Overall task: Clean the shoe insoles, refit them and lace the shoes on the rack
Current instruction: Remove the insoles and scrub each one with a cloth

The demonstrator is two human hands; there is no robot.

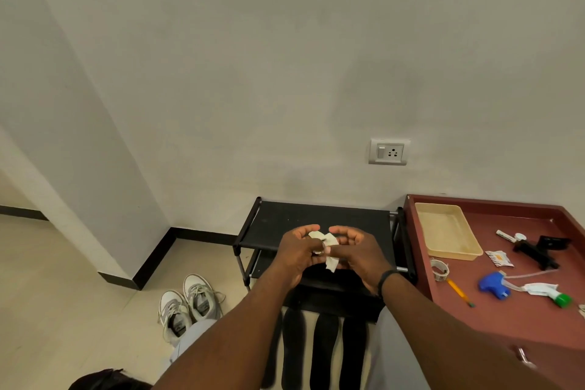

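While held, one wipe [326, 247], four insoles [323, 348]

black shoe rack [316, 218], black insoles [324, 351], white and grey sneakers [190, 304], white wipe [326, 245], maroon table [512, 320], beige tray [446, 231], blue sprayer head [493, 285], orange pencil [459, 291], black wristband [387, 279].

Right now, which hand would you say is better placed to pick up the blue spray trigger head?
Right hand, probably: the blue spray trigger head lies on the red-brown table to its right.
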